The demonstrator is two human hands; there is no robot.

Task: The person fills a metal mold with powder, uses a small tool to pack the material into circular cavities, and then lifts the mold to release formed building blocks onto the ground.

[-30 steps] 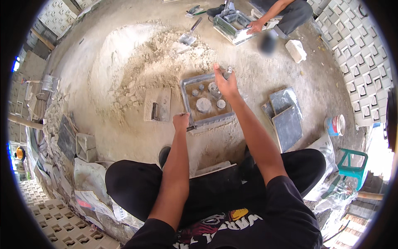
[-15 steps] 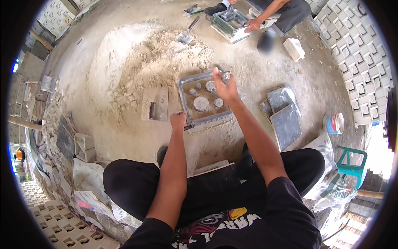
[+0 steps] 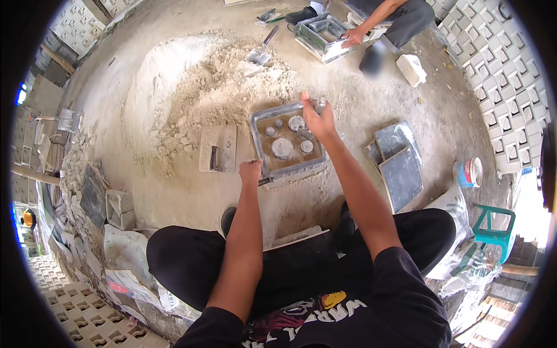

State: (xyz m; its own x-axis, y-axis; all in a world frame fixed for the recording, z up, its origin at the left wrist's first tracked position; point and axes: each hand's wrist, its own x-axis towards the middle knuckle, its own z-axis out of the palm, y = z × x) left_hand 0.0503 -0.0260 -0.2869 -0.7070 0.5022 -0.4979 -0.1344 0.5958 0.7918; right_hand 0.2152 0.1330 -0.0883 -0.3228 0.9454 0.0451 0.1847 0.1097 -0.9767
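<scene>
While beside left fingers (image 3: 253,166), grey frame (image 3: 297,169)

Matt dusty frame (image 3: 296,169), rough powder (image 3: 200,87)

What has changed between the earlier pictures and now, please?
The right hand, its grip around a partly hidden silvery-grey tool, has shifted slightly right over the grey rectangular frame, baring more of a pale round disc. The left hand stays at the frame's near-left corner; nothing was visibly released.
</scene>
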